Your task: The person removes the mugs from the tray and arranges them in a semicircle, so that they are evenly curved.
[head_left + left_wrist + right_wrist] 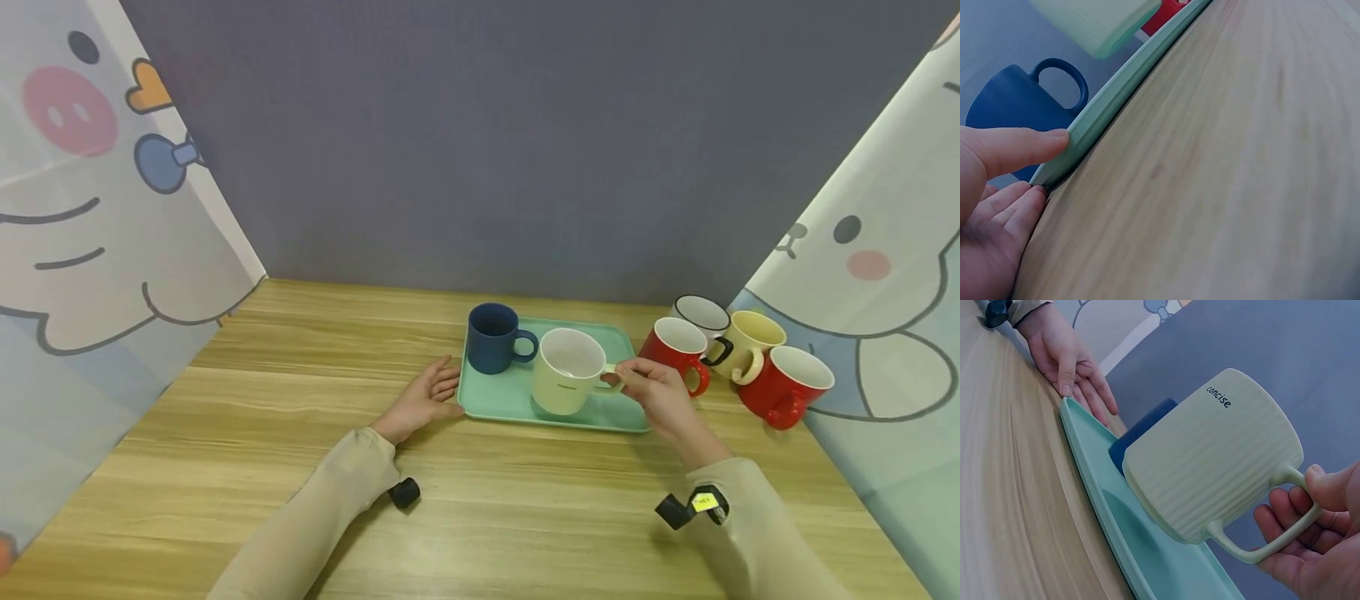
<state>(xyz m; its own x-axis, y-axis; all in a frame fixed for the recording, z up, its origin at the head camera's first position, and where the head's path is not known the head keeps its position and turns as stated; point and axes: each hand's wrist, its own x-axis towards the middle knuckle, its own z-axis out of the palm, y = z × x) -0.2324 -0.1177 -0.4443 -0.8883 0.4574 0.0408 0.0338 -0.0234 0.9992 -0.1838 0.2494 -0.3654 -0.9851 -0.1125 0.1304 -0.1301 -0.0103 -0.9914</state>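
Observation:
My right hand (654, 395) grips the handle of a pale green mug (1210, 456) marked "concise". The mug is held upright over a mint green tray (498, 400), and a gap shows under it in the right wrist view. A dark blue mug (491, 340) stands on the tray's left part, its handle pointing right. At the tray's left end, my left hand (422, 400) touches the rim near the front corner. Its fingers (1013, 209) lie fairly straight along the edge, and the thumb rests at the rim.
Right of the tray stand a red mug (671, 350), a white mug with a black rim (701, 312), a yellow mug (752, 335) and another red mug (780, 387), close together. A grey panel (480, 150) rises behind the wooden table (480, 517). Cartoon-printed cloths hang at both sides.

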